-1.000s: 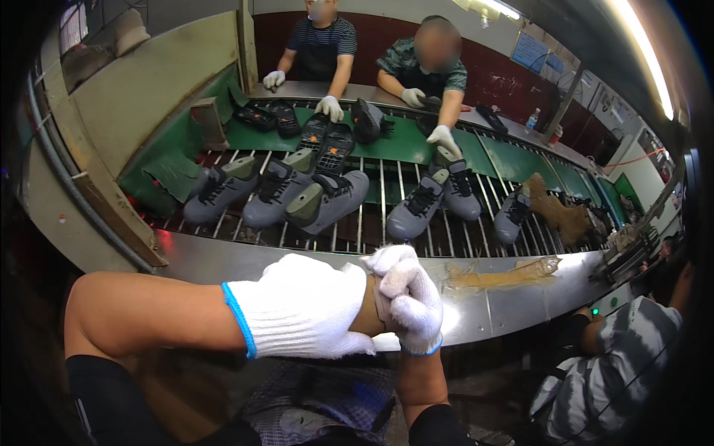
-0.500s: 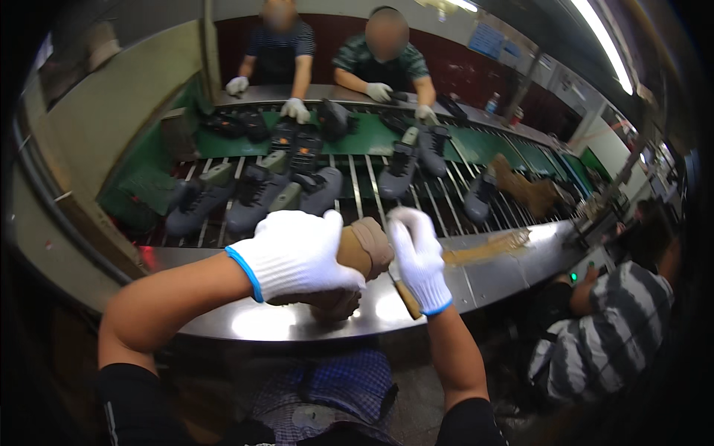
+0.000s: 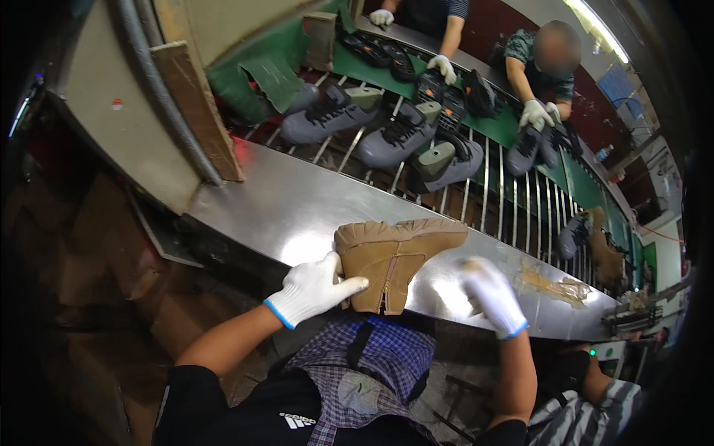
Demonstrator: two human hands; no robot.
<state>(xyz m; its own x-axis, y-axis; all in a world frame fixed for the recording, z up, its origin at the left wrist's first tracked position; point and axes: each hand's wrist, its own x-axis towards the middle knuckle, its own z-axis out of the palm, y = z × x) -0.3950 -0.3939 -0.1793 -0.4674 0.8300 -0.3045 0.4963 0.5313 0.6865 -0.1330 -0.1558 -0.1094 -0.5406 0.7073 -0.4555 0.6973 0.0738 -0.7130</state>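
Note:
A tan boot (image 3: 394, 260) is upside down over the metal ledge's near edge, its lugged sole facing up and its toe pointing right. A zipper runs along the side of its shaft. My left hand (image 3: 316, 290), in a white knit glove with a blue cuff, is closed on the boot at the heel end of the shaft, thumb across the side. Apart from the boot, to the right of its toe, is my gloved right hand (image 3: 494, 297). Motion smears its fingers, so whether it holds anything cannot be made out.
Beyond the metal ledge (image 3: 297, 197) runs a conveyor of metal rods carrying several grey shoes (image 3: 398, 134). Another tan boot (image 3: 606, 253) lies farther right. Two co-workers with gloved hands (image 3: 442, 68) handle shoes across the line. Brown tape (image 3: 550, 284) sticks to the ledge; a wooden board (image 3: 197, 111) stands left.
The view has swung left and down. My left hand has turned the boot sideways, sole up. My right hand has moved away from it. The far right co-worker has lifted grey shoes.

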